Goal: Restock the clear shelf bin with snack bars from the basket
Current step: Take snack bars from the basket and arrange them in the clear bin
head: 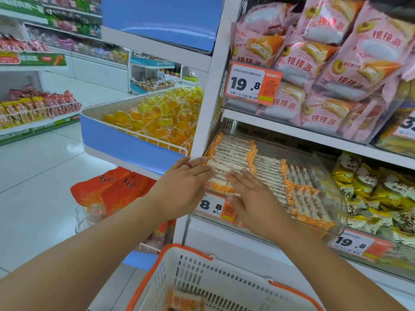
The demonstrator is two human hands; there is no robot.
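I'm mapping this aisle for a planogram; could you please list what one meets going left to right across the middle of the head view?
Wire rack of red and yellow packets → blue-fronted bin of yellow jelly cups → left hand → right hand → clear shelf bin of snack bars → yellow-and-white packets.

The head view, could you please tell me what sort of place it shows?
Most likely a grocery or snack shop aisle. White shelves hold packaged snacks, orange price tags hang on the shelf fronts, and a shopping basket sits below the hands, which rest on snack bars in a clear bin.
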